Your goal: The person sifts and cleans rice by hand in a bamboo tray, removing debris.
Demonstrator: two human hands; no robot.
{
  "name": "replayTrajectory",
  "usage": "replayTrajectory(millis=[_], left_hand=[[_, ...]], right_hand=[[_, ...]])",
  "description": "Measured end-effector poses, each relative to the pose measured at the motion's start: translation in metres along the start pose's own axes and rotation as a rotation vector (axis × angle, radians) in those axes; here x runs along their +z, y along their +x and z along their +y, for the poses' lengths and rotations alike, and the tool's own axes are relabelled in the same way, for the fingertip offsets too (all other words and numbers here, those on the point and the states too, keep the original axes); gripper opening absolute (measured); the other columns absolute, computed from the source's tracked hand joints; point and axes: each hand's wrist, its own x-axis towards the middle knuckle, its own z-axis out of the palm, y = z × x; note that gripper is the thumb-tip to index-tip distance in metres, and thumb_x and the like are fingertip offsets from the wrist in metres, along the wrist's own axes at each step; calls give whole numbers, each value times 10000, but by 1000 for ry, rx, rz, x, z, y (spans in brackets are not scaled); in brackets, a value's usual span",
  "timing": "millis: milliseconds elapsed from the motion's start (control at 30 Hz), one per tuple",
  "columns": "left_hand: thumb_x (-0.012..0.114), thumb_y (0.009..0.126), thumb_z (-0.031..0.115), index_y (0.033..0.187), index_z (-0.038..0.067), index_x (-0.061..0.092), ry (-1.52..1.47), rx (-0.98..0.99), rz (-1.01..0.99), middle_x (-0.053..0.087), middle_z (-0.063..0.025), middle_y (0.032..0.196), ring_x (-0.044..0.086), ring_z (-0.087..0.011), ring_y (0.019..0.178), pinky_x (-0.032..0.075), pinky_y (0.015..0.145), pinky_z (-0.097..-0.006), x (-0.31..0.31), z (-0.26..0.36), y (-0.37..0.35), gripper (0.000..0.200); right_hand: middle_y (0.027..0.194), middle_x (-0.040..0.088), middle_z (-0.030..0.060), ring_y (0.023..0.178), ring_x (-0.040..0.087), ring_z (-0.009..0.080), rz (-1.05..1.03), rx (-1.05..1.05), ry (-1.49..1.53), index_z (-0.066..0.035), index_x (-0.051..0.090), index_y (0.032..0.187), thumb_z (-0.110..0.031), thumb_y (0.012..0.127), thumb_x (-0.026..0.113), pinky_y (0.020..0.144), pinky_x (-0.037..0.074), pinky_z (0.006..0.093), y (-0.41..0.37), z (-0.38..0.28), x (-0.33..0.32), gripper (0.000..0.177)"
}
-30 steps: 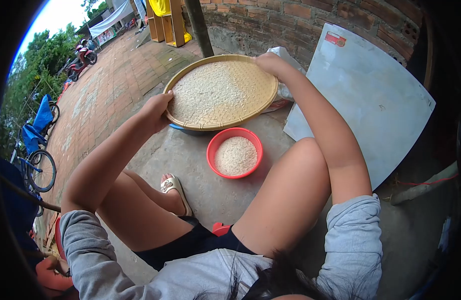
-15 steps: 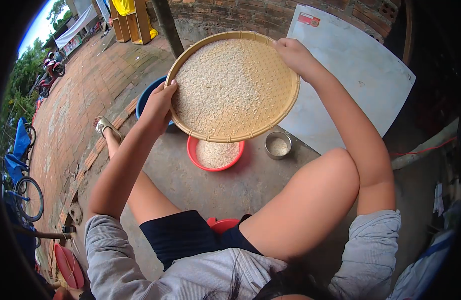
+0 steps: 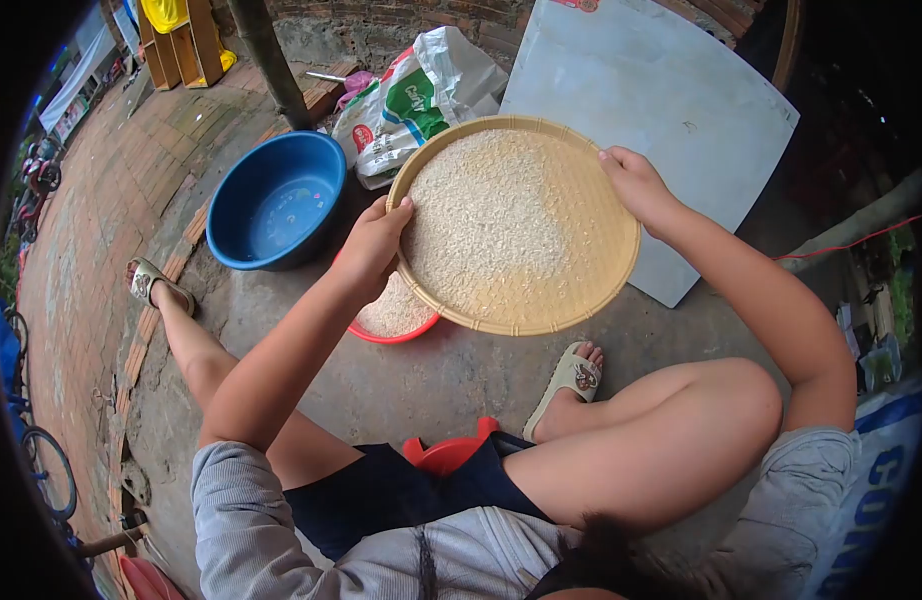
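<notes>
A round woven bamboo winnowing tray (image 3: 596, 255) is held up in front of me by both hands. Rice grains (image 3: 486, 215) cover its left and middle part, while the right side shows mostly bare weave with scattered grains. My left hand (image 3: 374, 240) grips the left rim, thumb on top. My right hand (image 3: 639, 190) is closed on the upper right rim. Partly hidden below the tray, a red basin (image 3: 381, 337) holds more rice (image 3: 396, 308).
A blue basin (image 3: 281, 205) stands at the left, near a printed white sack (image 3: 421, 100) and a pole (image 3: 266, 60). A pale board (image 3: 671, 100) lies at the upper right. Between my legs is a red plastic stool (image 3: 451, 455). A brick path runs along the left.
The tray has moved right and slightly down in view, both hands still on its rim. The rice has shifted on it. The blue basin and sack show more fully; the metal bowl is no longer visible.
</notes>
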Motion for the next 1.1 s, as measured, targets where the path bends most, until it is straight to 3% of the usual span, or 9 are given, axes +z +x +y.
replayTrajectory(millis=[100,233,467,600,767,900,967,1033,1100], left_hand=[[448,973,222,1214,9,481,-27,-6,36,604,-48,941,594,-106,799,496,744,-280,-55,-10,16,323],[452,971,220,1206,4,485,3,-61,95,606,-51,933,603,-114,815,500,750,-284,-80,-15,23,320],[440,975,259,1195,38,481,78,-85,60,558,-23,911,539,-99,741,488,639,-281,-22,-35,61,315],[448,970,273,1163,74,499,136,-16,94,447,37,719,385,-56,563,321,459,-231,-21,-35,76,283],[449,975,252,1117,38,533,4,-88,146,570,-7,829,526,-76,681,436,621,-250,-65,-31,81,271],[457,972,241,1101,26,537,141,70,130,562,-2,832,514,-72,726,430,661,-238,-58,-38,90,262],[468,965,282,1106,60,526,221,-33,148,533,13,816,479,-82,711,412,656,-247,-28,-42,81,269],[453,966,301,1134,82,507,32,44,92,524,14,810,470,-80,683,408,591,-254,0,-62,79,281],[447,969,294,1145,83,499,17,29,102,528,9,818,479,-82,683,412,581,-252,0,-66,84,280]], right_hand=[[748,554,63,644,541,140,-210,162,105,-6,508,1013,-290,974,423,539,447,313,-13,-37,42,299],[783,577,88,649,568,147,-313,187,94,-10,476,1063,-290,973,424,479,439,297,5,-9,83,299],[835,606,95,756,594,173,-112,166,89,2,555,1021,-290,970,428,689,482,342,62,54,48,323],[846,599,89,745,580,152,-55,143,63,-9,551,995,-287,975,426,675,476,325,75,55,51,305],[830,591,82,736,567,138,-254,246,126,-26,533,1000,-288,979,426,647,463,300,53,14,74,283],[756,578,57,677,556,171,-213,158,150,-29,511,943,-289,972,433,642,452,342,73,57,82,273],[745,580,71,653,555,192,-148,91,147,-16,500,933,-281,965,441,643,452,357,91,88,72,273],[742,580,151,671,572,260,-95,-38,-344,-2,487,910,-280,957,444,659,450,385,100,96,60,285],[751,575,182,686,573,283,-69,-17,-360,3,482,904,-278,952,446,671,448,394,98,87,55,287]])
